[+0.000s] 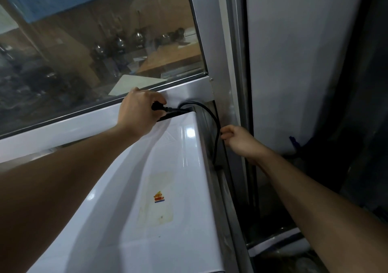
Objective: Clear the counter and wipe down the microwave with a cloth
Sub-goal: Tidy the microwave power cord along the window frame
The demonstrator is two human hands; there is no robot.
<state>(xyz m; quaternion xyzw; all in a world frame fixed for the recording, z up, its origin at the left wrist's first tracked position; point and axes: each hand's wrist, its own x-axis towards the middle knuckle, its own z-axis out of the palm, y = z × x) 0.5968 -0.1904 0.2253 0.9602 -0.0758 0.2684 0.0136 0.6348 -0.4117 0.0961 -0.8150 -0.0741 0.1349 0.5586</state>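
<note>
Hands work a black power cord [214,126] behind the white microwave [163,188]: left hand [138,113] grips its plug [158,106], right hand [241,140] pinches the cable.

Two bare forearms are showing in the head view, each entering from a lower corner of the picture. No sleeve is covering either of them as far as the frame's edge. The left hand [137,111] is wearing no glove, and no ring, watch or band is showing on it or on its wrist. The right hand [239,140] is likewise ungloved, and its wrist is bare too. Nothing else is showing of the person: the upper arms, shoulders and clothing are lying outside the picture.
</note>
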